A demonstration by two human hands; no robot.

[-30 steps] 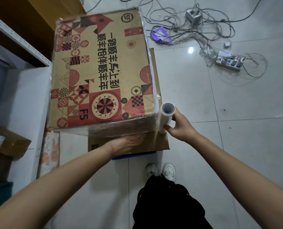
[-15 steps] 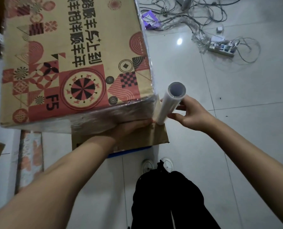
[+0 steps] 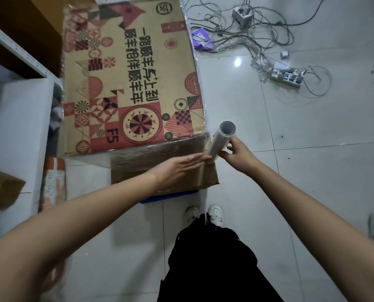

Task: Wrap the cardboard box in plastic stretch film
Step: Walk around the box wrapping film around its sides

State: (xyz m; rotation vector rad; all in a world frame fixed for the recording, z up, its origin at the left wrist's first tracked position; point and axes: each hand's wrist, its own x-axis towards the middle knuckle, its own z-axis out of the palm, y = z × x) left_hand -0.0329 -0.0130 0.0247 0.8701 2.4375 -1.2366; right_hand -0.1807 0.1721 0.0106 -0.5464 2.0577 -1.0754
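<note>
A large cardboard box [image 3: 129, 79] printed with red and black patterns stands in front of me on a smaller stand. Clear stretch film [image 3: 155, 152] covers its near side and edges. My left hand [image 3: 179, 168] lies flat with straight fingers against the film on the near face, fingertips at the right corner. My right hand [image 3: 236, 152] grips the roll of stretch film [image 3: 220, 140], held nearly upright at the box's near right corner.
A plain cardboard piece [image 3: 166, 179] and a blue base [image 3: 166, 196] sit under the box. A white shelf unit [image 3: 18, 127] stands left. Tangled cables and a power strip [image 3: 286, 77] lie on the tiled floor far right. My shoes [image 3: 203, 214] are below.
My left hand has slid right along the near face and flattened out. The roll stays at the right corner. The view has shifted back, showing the whole box top again.
</note>
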